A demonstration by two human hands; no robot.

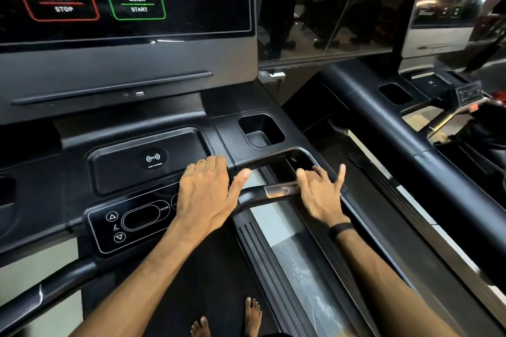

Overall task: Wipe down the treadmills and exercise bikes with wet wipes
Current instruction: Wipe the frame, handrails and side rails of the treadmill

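Observation:
I stand on a black treadmill whose console [147, 169] fills the left of the view. My left hand [208, 194] lies palm down on the console's right edge, beside the incline button panel [128, 221], thumb stretched toward the handlebar. My right hand [320, 191] sits on the short front handlebar [279, 190], just right of its shiny metal sensor strip, fingers curled over the bar and little finger raised. No wipe shows in either hand; anything under the palms is hidden.
The touch screen [123, 3] with pause and start buttons rises at the back. A cup holder [260, 128] lies behind my hands. A second treadmill [410, 117] stands to the right. My bare feet [227, 320] are on the belt.

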